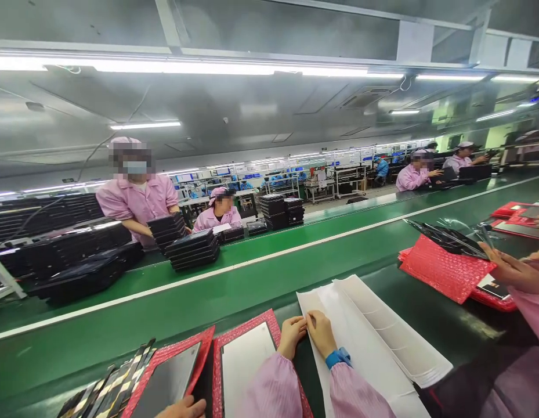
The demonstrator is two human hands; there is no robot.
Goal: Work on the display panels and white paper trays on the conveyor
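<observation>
- While the left hand [290, 337] and the right hand [320, 334] sit close together, their fingers curl in and nearly meet at the top corner of a white folded sheet [369, 342].
- The fingertips are hidden behind the hands, so I cannot tell if they pinch the sheet or only touch it.
- The sheet lies on a wide green belt [121, 302], and the bottom of the view cuts off its low end.
- Pink sleeves [273, 389] cover both arms, and a blue wristband [337, 358] sits on the right wrist.
- Just left of the left hand, a red bubble pouch [241, 325] holds a flat white panel [245, 371]. Its low end is cut off too.
- Further left, a second red pouch [206, 342] holds a dark panel [165, 377].
- Another hand [182, 409] pokes in at the bottom edge. Most of it is cut off, and I cannot tell whose it is.
- On the right, a co-worker's hand [508, 273] lies on a third red pouch [443, 267], next to a pile of black panels [447, 238].
- Across the belt, stacks of black flat cases [193, 249] stand near a co-worker in pink [136, 197].
</observation>
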